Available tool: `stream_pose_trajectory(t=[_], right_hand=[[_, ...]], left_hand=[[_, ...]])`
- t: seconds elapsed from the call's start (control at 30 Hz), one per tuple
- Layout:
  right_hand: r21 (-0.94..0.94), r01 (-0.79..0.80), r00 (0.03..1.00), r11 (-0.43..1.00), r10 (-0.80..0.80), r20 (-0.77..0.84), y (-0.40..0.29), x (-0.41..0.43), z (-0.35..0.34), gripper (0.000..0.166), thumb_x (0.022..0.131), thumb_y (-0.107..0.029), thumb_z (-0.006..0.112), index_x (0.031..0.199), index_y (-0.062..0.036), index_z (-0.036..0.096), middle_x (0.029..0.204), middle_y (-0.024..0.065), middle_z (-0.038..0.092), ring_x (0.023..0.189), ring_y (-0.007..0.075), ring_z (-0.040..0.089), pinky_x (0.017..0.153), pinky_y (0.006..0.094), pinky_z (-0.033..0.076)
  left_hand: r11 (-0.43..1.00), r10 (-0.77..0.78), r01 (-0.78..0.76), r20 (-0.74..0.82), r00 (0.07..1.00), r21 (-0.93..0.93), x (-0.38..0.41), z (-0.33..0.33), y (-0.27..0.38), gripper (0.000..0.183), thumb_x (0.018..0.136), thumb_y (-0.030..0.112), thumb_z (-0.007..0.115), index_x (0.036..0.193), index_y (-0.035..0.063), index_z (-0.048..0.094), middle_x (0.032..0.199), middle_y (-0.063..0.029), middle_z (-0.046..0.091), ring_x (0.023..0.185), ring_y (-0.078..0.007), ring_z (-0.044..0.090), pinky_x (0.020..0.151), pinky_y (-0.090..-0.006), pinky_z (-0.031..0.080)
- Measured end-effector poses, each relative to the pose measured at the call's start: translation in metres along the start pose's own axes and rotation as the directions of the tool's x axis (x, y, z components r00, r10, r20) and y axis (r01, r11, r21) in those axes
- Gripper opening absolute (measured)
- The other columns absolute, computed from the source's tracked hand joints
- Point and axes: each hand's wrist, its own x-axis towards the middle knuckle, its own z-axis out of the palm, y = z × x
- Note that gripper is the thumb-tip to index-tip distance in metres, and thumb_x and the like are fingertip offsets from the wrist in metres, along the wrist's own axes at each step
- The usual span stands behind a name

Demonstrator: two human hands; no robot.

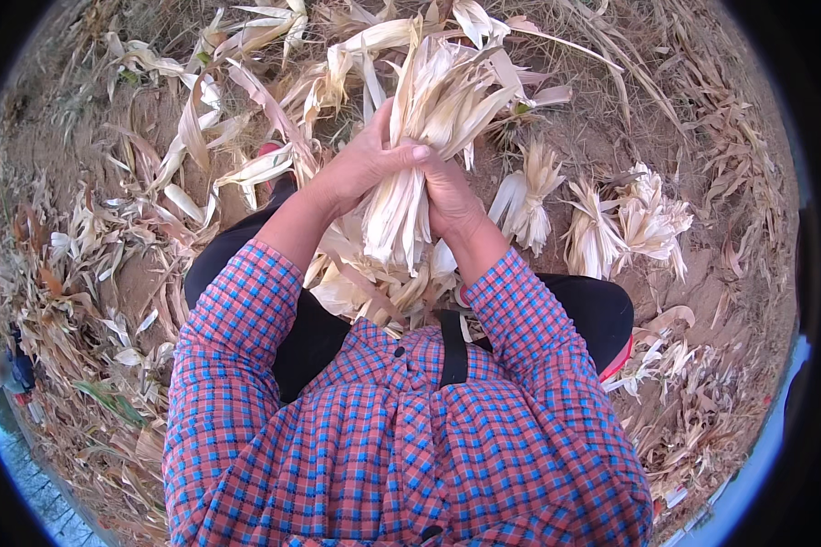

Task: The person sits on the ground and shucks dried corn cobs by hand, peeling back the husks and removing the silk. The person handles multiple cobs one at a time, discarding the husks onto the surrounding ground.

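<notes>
A thick bundle of dry corn husks (pixel 445 96) is held out in front of me, its upper ends fanned and its lower ends hanging below my grip. My left hand (pixel 366 164) wraps around the bundle's middle from the left, with the thumb lying across the front. From the right, my right hand (pixel 451 195) closes around the same part, and the two hands touch at the thumb. The fingers behind the bundle are hidden. Beneath it, loose husks (pixel 342 287) lie on the ground between my bent legs.
To the right lie several gathered husk bundles, one nearer (pixel 530 198) and a pair (pixel 622 219) beyond. Husks (pixel 185 137) litter the soil on the left, and dry stalks (pixel 622 55) lie at the top right. A person (pixel 14 369) is at the far left edge.
</notes>
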Motion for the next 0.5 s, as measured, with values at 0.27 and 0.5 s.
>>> stream_pose_trajectory(t=[0.27,0.5], right_hand=[[-0.902,0.368,0.848,0.228,-0.480,0.225,-0.005,0.011,-0.011,0.062,0.087,-0.054,0.046,0.112,0.0017,0.053,0.099,0.0196,0.058,0.098,0.0333,0.056,0.085,0.0449,0.041],[-0.958,0.258,0.964,0.124,0.033,0.264,-0.031,0.019,-0.012,0.064,0.090,-0.060,0.041,0.105,-0.0006,0.061,0.096,0.0183,0.063,0.097,0.0304,0.057,0.084,0.0380,0.043]], left_hand=[[0.940,-0.240,0.236,0.013,0.971,-0.245,-0.006,0.003,-0.015,0.066,0.079,0.034,0.073,0.128,0.0034,0.041,0.116,-0.0107,0.055,0.106,-0.0215,0.057,0.091,-0.0366,0.049],[0.958,-0.281,0.282,0.036,0.959,-0.041,-0.005,-0.008,-0.014,0.028,0.080,0.021,0.073,0.096,0.0060,0.056,0.095,-0.0039,0.061,0.090,-0.0174,0.062,0.078,-0.0325,0.054]])
